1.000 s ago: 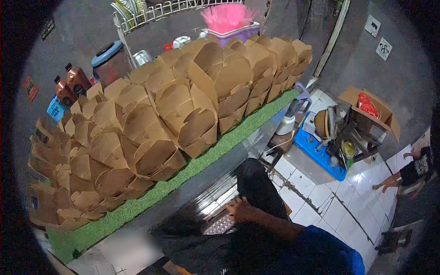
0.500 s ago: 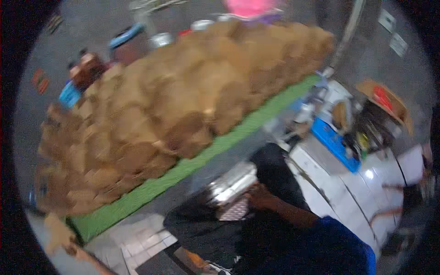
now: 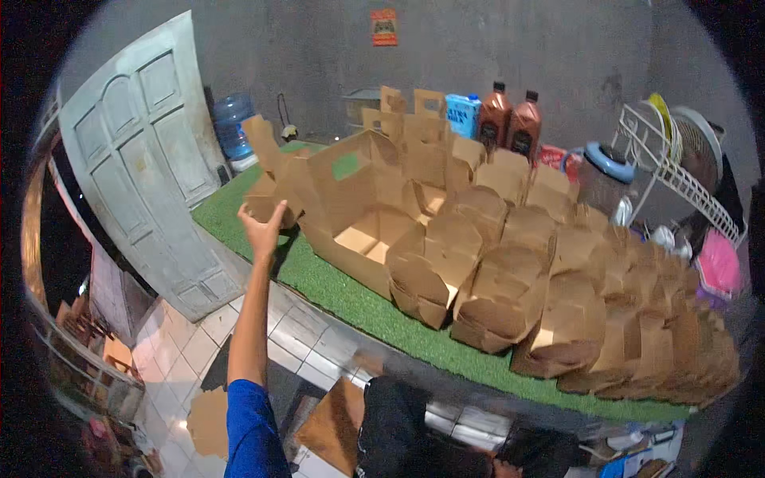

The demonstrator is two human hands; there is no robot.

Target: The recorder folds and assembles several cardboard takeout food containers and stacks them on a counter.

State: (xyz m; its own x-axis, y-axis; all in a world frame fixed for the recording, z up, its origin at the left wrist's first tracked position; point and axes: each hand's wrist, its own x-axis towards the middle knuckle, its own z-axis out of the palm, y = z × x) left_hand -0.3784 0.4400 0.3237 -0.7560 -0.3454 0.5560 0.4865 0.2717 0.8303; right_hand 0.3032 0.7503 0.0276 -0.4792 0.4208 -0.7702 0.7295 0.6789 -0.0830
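My left hand [image 3: 263, 229] reaches out to the far left end of the green mat, fingers and thumb gripping a brown cardboard box [image 3: 271, 197] with a raised handle flap. Close beside it stands a larger open cardboard carton [image 3: 339, 187] with a cut-out handle. Rows of open brown cardboard boxes [image 3: 498, 299] fill the mat to its right. Low in the view, at the lower edge, only a small part of my right hand [image 3: 506, 468] shows, its fingers hidden. Flat brown cardboard [image 3: 331, 426] lies near my dark-clothed legs.
Artificial grass [image 3: 374, 319] covers the long table. Behind the boxes are two brown bottles [image 3: 494, 115], a blue jug [image 3: 462, 115], a white wire rack [image 3: 677, 175] and a fan [image 3: 697, 139]. A pale door [image 3: 139, 159] and a water bottle [image 3: 233, 127] stand at the left.
The view has swung left along the table. My left hand, at the lower left before with brown cardboard, now reaches forward over the mat's left end. My right hand has dropped to the lower edge.
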